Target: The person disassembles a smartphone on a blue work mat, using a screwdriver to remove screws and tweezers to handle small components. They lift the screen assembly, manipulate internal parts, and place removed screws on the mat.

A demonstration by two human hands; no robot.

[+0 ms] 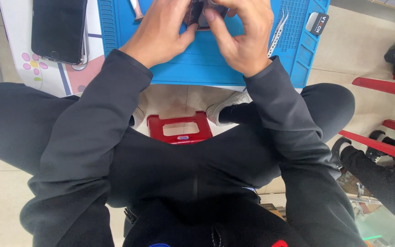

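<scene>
While you sit with your knees spread wide in black trousers, your black sleeves run forward from the bottom of the view and meet over the work. Between your legs, down on the pale tiled floor, a red plastic stool (179, 128) shows its square top, and your white shoes (226, 106) rest just beyond it. Further out, the near edge of a blue work mat (197, 68) lies on the table, and both of your wrists cross that edge. Your left hand (161, 29) curls in from the left with its thumb pressed against the side of a small dark device (196, 16), and your right hand (245, 32) closes on the same device from the other side, thumb angled up along its face. Both hands grip it between them, held just above the mat near the top of the view; its upper part is cut off, so you cannot tell its whole shape. Just right of your right hand, a pair of metal tweezers (277, 29) lies on the mat's ridged part. At the mat's far right corner sits a small black and white tag (317, 23). Off the mat to the left, a black phone (58, 29) lies face up on a flowered table cover.
</scene>
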